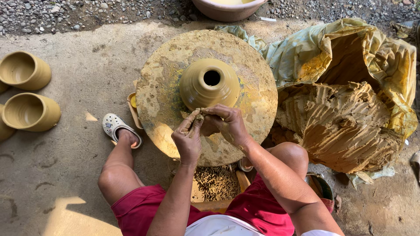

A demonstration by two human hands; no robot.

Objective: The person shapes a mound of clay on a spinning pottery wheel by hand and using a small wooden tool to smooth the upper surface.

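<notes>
On the round wheel [166, 109], a little beyond its middle, sat a wet clay pot [209, 83], yellow-brown, squat and rounded, narrowing to a small dark mouth at the top. Its skin looked smooth and glossy, ringed with fine lines. At the near side of the pot, both hands met just above the wheel: the left hand [187, 139] and the right hand [225, 124] were closed together, fingertips pinching a small lump of clay [199, 117] between them, close against the pot's base. Right of the wheel lay a big gouged heap of clay [341, 122] on a yellowed plastic sheet [389, 57]. Left of the wheel stood finished pots [28, 111] on their sides. Beyond it was a basin [227, 11].
</notes>
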